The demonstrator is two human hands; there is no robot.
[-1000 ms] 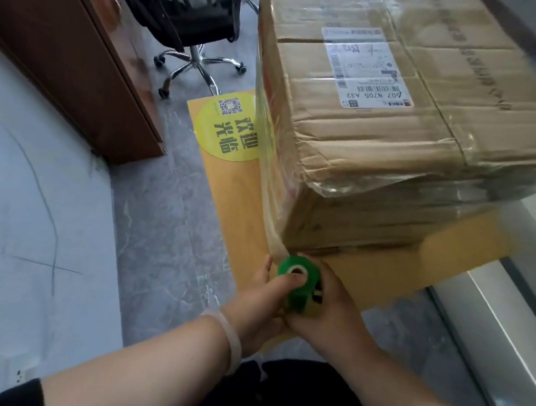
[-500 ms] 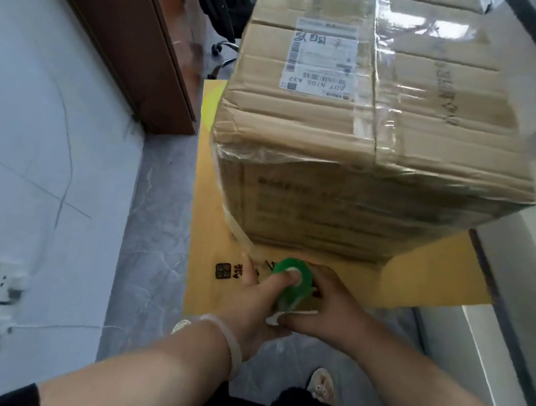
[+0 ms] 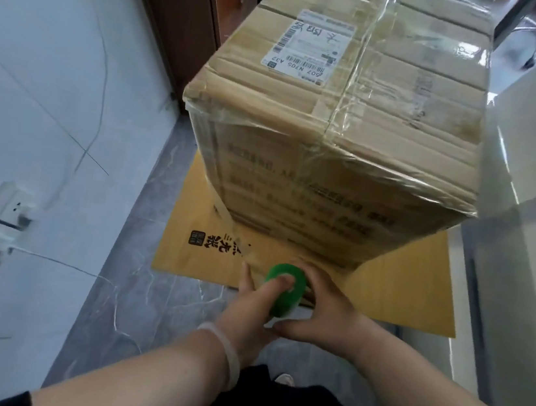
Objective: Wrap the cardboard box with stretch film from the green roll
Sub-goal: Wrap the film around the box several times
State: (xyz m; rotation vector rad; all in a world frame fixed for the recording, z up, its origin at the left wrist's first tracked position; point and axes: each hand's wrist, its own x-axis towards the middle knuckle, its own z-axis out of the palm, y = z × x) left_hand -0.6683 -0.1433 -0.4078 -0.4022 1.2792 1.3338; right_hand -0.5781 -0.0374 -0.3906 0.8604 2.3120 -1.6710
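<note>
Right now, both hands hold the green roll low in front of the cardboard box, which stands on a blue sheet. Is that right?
Not quite: the head view shows the sheet under the cardboard box is yellow, not blue. The rest stands: the left hand and right hand hold the green roll low in front of the box.

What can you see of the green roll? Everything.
The green roll is a small, bright green, plastic-looking cylinder, one round end tilted towards the camera. A left hand finger plugs its core; the right hand cups its right side. It hangs low before the cardboard box, clear film stretching to the box's bottom corner.
</note>
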